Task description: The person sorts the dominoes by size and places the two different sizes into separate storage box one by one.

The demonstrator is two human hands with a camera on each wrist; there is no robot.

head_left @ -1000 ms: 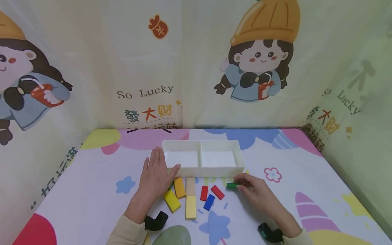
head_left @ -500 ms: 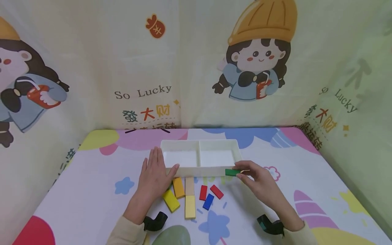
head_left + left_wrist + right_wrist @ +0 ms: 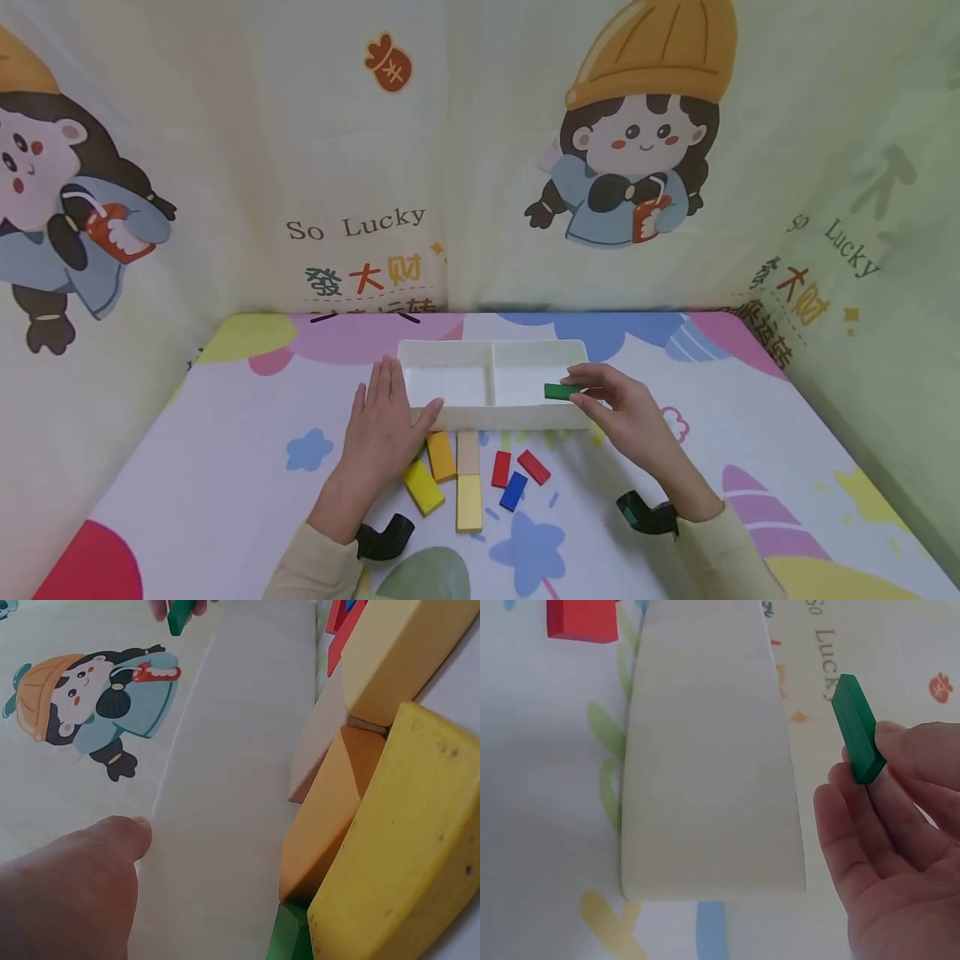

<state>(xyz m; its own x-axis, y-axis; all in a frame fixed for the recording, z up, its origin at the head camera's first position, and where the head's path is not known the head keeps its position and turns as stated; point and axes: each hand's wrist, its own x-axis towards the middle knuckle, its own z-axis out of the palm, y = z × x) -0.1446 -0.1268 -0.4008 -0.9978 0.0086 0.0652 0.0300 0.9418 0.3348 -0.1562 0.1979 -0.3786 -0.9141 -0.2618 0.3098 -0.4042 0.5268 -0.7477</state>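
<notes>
My right hand (image 3: pixel 618 408) pinches a small green block (image 3: pixel 561 392) between thumb and fingers, over the right compartment of a white two-part tray (image 3: pixel 517 418). In the right wrist view the green block (image 3: pixel 857 729) sticks out from the fingertips, beyond the tray's front wall (image 3: pixel 712 765). My left hand (image 3: pixel 384 425) lies with straight fingers along the tray's left end, its thumb (image 3: pixel 112 836) at the front rim. Just in front of the tray, beside that hand, are a yellow block (image 3: pixel 423 488), an orange block (image 3: pixel 441 457) and a mostly hidden green block (image 3: pixel 291 934).
A tan block (image 3: pixel 468 452) and a pale yellow block (image 3: pixel 469 503) lie end to end before the tray. To their right are two red blocks (image 3: pixel 501 469) and a blue block (image 3: pixel 513 492). Printed cloth walls (image 3: pixel 495 275) stand behind the table.
My right hand has lifted the green block from the table in front of the tray, up and away from me, to over the right compartment. My left hand has stayed in place.
</notes>
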